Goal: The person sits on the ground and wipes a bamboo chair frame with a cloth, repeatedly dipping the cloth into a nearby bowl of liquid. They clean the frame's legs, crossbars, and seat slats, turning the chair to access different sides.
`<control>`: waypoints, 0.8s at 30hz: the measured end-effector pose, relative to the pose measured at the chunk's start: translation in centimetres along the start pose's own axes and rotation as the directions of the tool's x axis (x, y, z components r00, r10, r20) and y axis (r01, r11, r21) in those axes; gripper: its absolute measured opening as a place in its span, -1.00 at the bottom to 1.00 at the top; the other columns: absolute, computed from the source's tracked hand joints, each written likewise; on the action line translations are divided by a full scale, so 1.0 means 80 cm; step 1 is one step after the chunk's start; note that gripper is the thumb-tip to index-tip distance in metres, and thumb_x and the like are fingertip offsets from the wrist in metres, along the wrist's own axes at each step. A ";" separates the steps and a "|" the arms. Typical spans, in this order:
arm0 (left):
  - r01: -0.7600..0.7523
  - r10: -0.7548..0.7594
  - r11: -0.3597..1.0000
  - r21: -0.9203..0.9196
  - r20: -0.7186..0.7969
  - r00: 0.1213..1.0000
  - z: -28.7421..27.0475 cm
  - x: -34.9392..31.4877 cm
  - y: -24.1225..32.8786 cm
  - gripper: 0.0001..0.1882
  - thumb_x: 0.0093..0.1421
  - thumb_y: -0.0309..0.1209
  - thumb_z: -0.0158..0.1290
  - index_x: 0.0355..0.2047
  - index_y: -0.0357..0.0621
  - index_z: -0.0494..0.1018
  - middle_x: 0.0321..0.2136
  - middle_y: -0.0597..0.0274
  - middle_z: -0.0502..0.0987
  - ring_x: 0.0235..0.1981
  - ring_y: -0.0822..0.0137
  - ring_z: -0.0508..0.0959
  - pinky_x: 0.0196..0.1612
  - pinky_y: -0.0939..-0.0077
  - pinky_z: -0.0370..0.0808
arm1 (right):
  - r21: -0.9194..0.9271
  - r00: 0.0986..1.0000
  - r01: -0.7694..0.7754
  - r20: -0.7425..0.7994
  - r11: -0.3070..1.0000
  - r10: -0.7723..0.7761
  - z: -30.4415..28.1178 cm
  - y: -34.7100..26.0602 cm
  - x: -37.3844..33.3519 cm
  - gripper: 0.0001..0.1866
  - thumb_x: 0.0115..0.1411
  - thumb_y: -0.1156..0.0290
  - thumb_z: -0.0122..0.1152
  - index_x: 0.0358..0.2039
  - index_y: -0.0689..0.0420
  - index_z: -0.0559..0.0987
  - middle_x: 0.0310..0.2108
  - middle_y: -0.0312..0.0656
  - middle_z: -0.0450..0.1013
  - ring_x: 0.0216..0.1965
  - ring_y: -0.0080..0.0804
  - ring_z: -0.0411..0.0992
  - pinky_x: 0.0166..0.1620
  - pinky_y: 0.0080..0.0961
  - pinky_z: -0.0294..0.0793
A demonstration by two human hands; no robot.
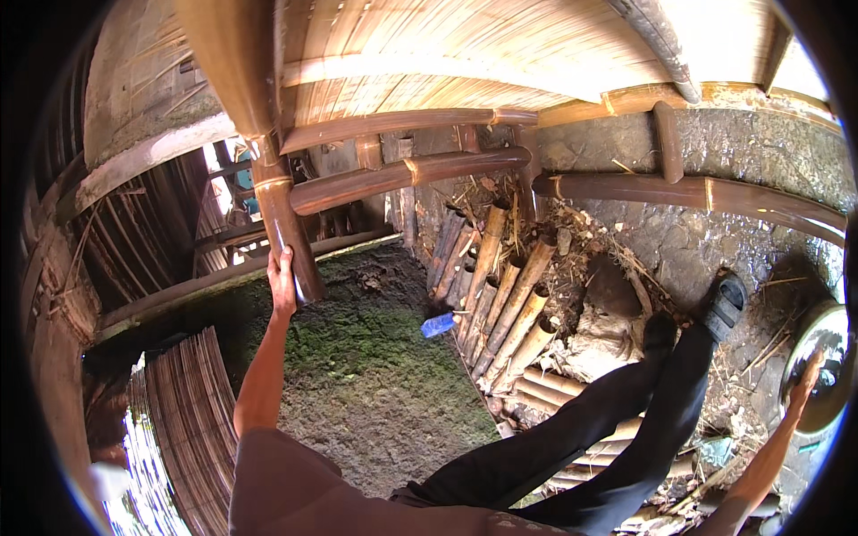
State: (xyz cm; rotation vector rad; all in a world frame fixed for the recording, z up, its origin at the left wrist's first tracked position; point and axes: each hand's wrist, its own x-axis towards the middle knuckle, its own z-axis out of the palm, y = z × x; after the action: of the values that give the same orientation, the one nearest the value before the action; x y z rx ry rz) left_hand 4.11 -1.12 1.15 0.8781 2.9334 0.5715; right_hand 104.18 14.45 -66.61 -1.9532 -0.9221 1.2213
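My left hand (282, 279) is closed against the lower end of a thick brown bamboo post (284, 214), which runs up toward the top of the view. Over on the far right, my right hand (807, 382) reaches across a round basin (786, 393) with something shiny inside, perhaps water. Its fingers look stretched out and hold nothing I can see; whether they touch the basin is unclear.
Bamboo rails (411, 171) join the post. Several cut bamboo tubes (502, 308) stand in a slanted row beside a mossy earth patch (366, 357). A small blue object (438, 325) lies near them. My sandalled foot (726, 304) is on wet, littered ground.
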 end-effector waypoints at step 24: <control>0.146 -0.103 0.765 -0.627 0.104 0.989 -0.048 0.003 -0.031 -0.18 0.32 0.24 -0.53 0.21 -0.18 0.30 0.19 0.02 0.34 0.22 0.07 0.28 0.29 0.35 0.07 | -0.069 -0.278 0.931 0.504 -0.359 -0.818 0.872 -0.969 -0.797 -0.63 0.04 0.33 0.17 -0.11 0.14 0.50 -0.13 -0.04 0.38 0.03 -0.05 0.31 0.27 -0.01 0.10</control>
State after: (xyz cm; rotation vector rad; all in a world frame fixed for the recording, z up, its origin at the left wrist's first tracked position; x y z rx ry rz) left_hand 2.05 -4.22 3.89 0.5851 2.4165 1.3765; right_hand 2.33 14.73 1.04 -0.4032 -2.4347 0.0222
